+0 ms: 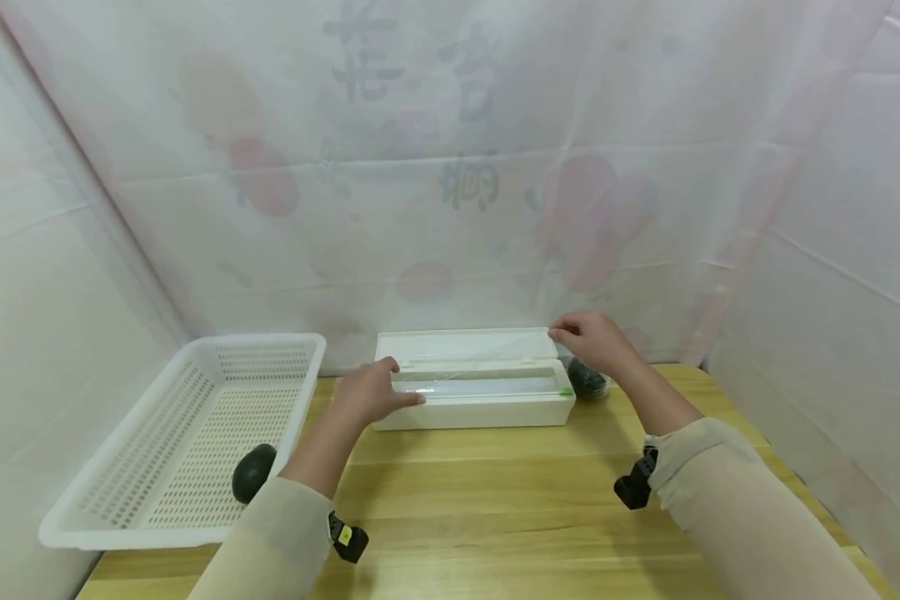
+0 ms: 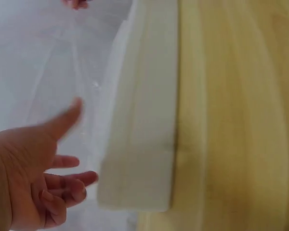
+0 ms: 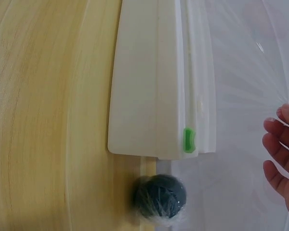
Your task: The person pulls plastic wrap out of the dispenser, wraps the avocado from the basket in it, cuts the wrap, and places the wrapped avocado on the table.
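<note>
Beige sleeves (image 1: 757, 500) nearest; left hand (image 1: 365, 392) spread wide, nine o'clock of the cling-film dispenser (image 1: 472, 414); right hand (image 1: 592, 340), two o'clock, pinches clear film (image 3: 267, 72); slanted pulling could crumple it.

Smooth plastic box (image 1: 474, 415), glossy thin film (image 3: 260, 72)

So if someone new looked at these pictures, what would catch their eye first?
Probably the long white cling-film dispenser, lid open, at the back of the wooden table, with the right hand pinching clear film near its right end. Then the film-wrapped dark, avocado-like fruit beside that end, and a similar bare fruit in the white perforated basket on the left.
</note>
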Tool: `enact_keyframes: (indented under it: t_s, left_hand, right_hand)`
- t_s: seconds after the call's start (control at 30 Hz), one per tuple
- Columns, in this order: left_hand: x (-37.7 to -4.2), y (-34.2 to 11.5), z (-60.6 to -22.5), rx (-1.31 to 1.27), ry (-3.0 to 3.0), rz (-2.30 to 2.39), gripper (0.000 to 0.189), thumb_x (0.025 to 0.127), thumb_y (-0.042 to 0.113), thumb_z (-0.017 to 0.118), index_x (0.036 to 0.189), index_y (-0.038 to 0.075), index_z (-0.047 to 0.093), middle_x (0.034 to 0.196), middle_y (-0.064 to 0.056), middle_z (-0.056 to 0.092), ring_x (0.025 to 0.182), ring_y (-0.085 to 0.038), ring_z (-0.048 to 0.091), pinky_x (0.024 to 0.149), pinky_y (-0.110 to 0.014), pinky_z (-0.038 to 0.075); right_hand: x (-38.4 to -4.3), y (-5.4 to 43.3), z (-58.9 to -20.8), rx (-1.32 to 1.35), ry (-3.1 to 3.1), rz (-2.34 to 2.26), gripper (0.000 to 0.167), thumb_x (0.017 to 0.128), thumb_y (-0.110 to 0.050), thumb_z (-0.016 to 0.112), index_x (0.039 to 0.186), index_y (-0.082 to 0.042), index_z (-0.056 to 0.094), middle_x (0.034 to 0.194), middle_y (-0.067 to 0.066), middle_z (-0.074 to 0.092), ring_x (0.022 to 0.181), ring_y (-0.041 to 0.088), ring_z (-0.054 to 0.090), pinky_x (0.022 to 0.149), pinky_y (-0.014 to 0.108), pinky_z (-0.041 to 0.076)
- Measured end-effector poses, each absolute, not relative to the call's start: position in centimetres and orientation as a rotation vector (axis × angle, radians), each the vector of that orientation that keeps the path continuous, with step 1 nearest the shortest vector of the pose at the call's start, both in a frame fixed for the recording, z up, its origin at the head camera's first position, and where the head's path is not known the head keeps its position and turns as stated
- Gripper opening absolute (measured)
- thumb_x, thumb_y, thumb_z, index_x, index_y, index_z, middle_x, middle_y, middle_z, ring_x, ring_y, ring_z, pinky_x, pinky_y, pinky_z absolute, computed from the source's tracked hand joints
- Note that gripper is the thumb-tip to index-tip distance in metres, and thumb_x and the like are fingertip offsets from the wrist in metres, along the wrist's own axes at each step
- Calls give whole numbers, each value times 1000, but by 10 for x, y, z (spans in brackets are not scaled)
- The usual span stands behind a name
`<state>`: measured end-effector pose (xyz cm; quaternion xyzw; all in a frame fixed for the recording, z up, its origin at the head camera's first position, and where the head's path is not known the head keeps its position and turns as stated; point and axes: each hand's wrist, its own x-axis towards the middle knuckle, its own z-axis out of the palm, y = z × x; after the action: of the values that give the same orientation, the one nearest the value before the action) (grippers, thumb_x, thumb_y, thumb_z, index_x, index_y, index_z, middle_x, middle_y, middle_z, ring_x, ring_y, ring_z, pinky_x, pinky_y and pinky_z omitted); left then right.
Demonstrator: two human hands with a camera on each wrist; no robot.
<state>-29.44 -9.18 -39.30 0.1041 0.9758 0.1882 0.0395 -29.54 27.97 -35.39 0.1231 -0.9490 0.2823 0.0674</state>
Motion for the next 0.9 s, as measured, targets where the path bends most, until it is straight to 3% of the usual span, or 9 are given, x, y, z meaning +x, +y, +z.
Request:
enact_keyframes:
  t_s: [0.1,0.2,0.3,0.47,0.67,0.9]
  left_hand:
    - [-294,-92,-401,397,2998,614,32,85,40,76,101,14,70,98,-2,71,80,-19,64,64,-35,50]
    - [-296,-93,-404,390,3008,755,12,90,26,73,85,16,71,85,2,69,71,-14,60,61,-32,47]
    - [-298,-95,-400,366,3036,860,10,92,22,71,89,13,74,87,0,70,73,-15,61,63,-33,50]
    - [-303,-98,-385,321,3040,912,21,86,19,76,102,5,73,92,-6,74,76,-17,68,65,-33,55]
    - [-306,-110,-368,416,2934,972,13,86,16,77,90,6,71,86,-6,73,72,-20,69,62,-29,52]
    - [-307,-125,-363,651,2862,1066,11,89,19,73,91,9,77,94,-12,75,89,-28,70,75,-34,56]
  right_hand:
    - [-296,281,-355,378,-2859,852,30,102,-29,55,113,-6,70,109,13,69,98,28,63,83,47,52]
    - [-297,281,-356,383,-2859,858,30,101,-30,55,113,-7,70,109,13,69,97,27,63,82,47,52]
    - [-297,282,-357,373,-2861,853,29,102,-28,55,113,-6,70,109,13,69,97,27,63,82,47,52]
    - [-296,280,-355,360,-2861,816,28,102,-28,54,112,-7,70,108,13,70,96,27,63,81,46,52]
    - [-298,278,-350,340,-2860,809,29,103,-28,53,114,-6,69,108,13,69,94,28,62,79,45,51]
    - [-301,279,-344,325,-2858,773,30,103,-27,52,116,-6,69,110,13,69,92,26,61,78,44,51]
